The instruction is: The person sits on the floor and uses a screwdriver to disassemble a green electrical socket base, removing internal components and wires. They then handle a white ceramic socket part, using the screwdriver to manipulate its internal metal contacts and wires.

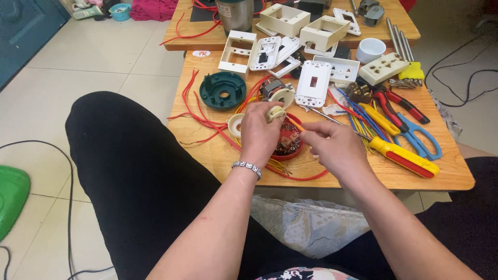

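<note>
left hand point(258, 136) pinching a small cream part point(275, 113), right hand point(332, 147) gripping a thin orange-handled tool point(296, 125); between and under both, red dish point(288, 142); right of right hand, yellow screwdriver point(404, 156).

Bare wood point(218, 155) at the table's near-left corner, w/ only loose red wires point(199, 116) across it. Right side blocked: yellow screwdriver point(404, 157), blue scissors point(417, 137), red pliers point(399, 103). Back half crammed w/ cream switch boxes point(237, 52) & green round housing point(223, 91). Near-right edge strip point(373, 181) free. Knee point(124, 150) crowds left approach.
</note>
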